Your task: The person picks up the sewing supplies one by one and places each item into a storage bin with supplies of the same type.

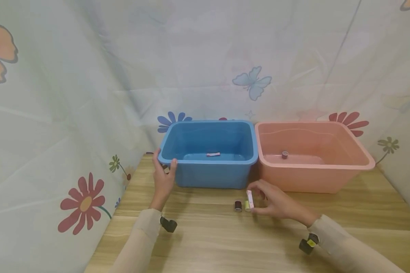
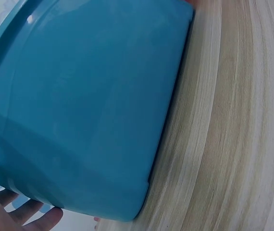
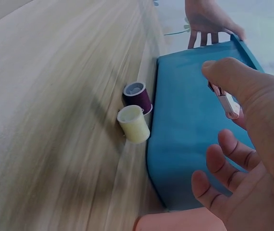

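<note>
At the front left corner of the blue plastic bin (image 1: 212, 174), my left hand (image 1: 163, 182) grips the rim, its thumb on the front and fingers down the side. My right hand (image 1: 275, 201) pinches a small white-and-pink folded strip (image 1: 249, 199) between thumb and index finger; the other fingers are loosely bent. Just below the strip stand two thread spools, one pale yellow (image 3: 134, 126) and one dark purple (image 3: 138, 96), both upright on the table. A similar white-and-pink strip (image 1: 213, 154) lies inside the blue bin.
A pink plastic bin (image 1: 314, 180) stands against the blue bin's right side, with a dark spool (image 1: 285, 154) on its floor. Behind both bins hangs a white curtain (image 1: 205, 68) printed with flowers and butterflies. Wood-grain table (image 1: 218, 242) stretches out in front.
</note>
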The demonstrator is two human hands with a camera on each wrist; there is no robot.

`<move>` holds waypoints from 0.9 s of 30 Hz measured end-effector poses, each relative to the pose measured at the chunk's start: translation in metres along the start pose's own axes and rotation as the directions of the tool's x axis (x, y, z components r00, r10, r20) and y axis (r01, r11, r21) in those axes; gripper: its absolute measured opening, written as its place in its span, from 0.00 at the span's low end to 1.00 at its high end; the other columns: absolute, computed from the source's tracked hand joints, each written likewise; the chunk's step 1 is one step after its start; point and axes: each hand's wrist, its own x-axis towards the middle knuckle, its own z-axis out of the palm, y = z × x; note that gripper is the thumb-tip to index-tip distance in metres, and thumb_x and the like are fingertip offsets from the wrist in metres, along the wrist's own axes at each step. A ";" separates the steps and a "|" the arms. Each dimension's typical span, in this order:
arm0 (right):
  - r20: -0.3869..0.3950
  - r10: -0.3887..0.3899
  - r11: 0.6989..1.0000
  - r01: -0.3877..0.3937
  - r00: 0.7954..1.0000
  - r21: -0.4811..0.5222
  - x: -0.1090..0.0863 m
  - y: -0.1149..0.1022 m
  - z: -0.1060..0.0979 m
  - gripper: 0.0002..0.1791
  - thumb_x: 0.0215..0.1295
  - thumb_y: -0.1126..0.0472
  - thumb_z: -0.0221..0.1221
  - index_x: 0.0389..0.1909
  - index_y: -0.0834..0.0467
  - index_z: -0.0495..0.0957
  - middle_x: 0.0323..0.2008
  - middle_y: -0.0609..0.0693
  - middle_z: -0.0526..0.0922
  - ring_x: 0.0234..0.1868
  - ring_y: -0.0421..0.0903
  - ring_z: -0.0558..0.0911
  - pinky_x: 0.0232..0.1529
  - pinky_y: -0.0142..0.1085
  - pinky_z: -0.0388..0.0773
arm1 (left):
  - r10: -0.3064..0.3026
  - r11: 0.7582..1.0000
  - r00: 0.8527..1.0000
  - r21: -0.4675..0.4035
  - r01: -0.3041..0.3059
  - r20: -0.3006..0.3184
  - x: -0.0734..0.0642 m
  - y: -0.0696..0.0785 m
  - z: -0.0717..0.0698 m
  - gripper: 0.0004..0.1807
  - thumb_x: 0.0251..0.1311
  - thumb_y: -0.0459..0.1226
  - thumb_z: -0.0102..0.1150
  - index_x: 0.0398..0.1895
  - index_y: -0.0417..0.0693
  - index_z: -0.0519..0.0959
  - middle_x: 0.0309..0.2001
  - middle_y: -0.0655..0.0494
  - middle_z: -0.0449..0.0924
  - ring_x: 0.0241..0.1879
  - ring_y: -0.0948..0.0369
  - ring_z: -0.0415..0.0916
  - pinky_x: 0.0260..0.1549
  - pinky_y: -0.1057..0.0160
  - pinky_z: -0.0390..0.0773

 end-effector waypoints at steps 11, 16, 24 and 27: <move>0.000 0.004 1.000 -0.004 1.000 0.018 0.006 -0.012 -0.009 0.33 0.54 0.55 0.78 0.60 0.51 0.74 0.40 0.49 0.78 0.39 0.50 0.78 0.37 0.41 0.80 | -0.010 1.000 1.000 0.006 0.010 -0.003 -0.002 0.002 -0.001 0.43 0.72 0.58 0.55 0.81 0.62 0.46 0.76 0.46 0.61 0.67 0.43 0.68 0.58 0.35 0.74; 0.002 -0.010 1.000 0.010 1.000 0.016 0.008 -0.016 -0.015 0.34 0.54 0.55 0.78 0.60 0.54 0.74 0.38 0.45 0.77 0.38 0.45 0.76 0.36 0.37 0.79 | -0.011 1.000 1.000 0.006 0.011 0.001 -0.002 0.002 -0.001 0.43 0.72 0.58 0.55 0.82 0.62 0.46 0.77 0.46 0.60 0.67 0.43 0.69 0.58 0.34 0.73; 0.002 -0.003 1.000 0.003 1.000 0.007 0.010 -0.022 -0.022 0.34 0.54 0.56 0.78 0.60 0.55 0.75 0.38 0.39 0.73 0.38 0.47 0.77 0.37 0.33 0.76 | -0.002 1.000 1.000 0.004 0.002 -0.003 -0.002 0.002 -0.001 0.43 0.72 0.58 0.55 0.81 0.62 0.47 0.76 0.45 0.62 0.65 0.43 0.70 0.58 0.34 0.73; -0.006 -0.012 1.000 0.012 1.000 0.009 0.010 -0.024 -0.024 0.35 0.53 0.56 0.79 0.61 0.54 0.75 0.38 0.38 0.73 0.39 0.50 0.77 0.37 0.32 0.76 | -0.004 1.000 1.000 0.003 0.004 -0.004 -0.001 0.002 -0.001 0.43 0.72 0.59 0.55 0.81 0.62 0.47 0.76 0.46 0.62 0.65 0.43 0.70 0.57 0.34 0.74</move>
